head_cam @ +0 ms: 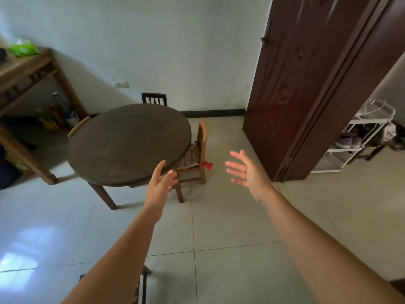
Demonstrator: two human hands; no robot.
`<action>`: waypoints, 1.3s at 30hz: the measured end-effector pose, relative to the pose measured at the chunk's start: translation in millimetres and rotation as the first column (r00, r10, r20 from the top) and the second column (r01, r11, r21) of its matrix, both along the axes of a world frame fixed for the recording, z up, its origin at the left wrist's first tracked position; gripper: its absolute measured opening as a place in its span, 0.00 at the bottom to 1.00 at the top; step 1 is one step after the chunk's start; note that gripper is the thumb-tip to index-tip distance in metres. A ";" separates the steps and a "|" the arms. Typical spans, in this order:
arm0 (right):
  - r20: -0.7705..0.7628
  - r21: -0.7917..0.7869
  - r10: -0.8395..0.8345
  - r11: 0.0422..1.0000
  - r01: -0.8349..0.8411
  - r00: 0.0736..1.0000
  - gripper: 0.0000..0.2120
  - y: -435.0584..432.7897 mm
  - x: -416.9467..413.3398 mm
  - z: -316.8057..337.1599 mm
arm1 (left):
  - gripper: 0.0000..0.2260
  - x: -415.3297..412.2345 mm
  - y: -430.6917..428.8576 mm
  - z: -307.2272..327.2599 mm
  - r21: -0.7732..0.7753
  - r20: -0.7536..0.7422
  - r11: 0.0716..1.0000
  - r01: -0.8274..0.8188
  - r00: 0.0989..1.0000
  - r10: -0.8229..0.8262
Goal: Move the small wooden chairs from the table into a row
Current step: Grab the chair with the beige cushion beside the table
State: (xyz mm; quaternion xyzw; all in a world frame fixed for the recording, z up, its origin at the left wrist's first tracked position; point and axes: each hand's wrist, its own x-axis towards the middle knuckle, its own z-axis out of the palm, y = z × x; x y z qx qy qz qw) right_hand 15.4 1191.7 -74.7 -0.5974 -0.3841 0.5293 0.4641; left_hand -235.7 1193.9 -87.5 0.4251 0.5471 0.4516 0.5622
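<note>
At the far left a tall wooden side table [26, 69] stands against the wall, with clutter stored beneath it. Next comes the round dark tabletop [129, 143], bare on top, with three small wooden chairs tucked around it: the left chair [79, 126] shows only the curved top of its back past the rim, the dark back chair [154, 98] stands behind by the wall, and the right chair [198, 154], with a patterned cushion and a red tie, sits half under the rim. All three sit at the table, so the job looks barely begun; none stands in a row yet. A dark piece at the bottom edge may be another chair, but you cannot tell. Your left hand [161, 183] reaches forward in front of the tabletop's near rim, fingers open and holding nothing. Your right hand [247, 170] is raised to the right of the right chair, palm showing, fingers spread and empty, apart from the chair. Between that chair and the brown door [306, 88] lies bare tiled floor [219, 227], the widest free room for pulling a chair out. Beyond the door a white shoe rack [359, 137] stands well clear.
</note>
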 end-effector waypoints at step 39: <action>-0.046 -0.266 0.518 0.818 -0.510 0.854 0.21 692.5 214.9 -147.0 | 0.21 286.5 580.7 -150.6 -0.241 -0.173 0.866 -0.438 0.897 0.406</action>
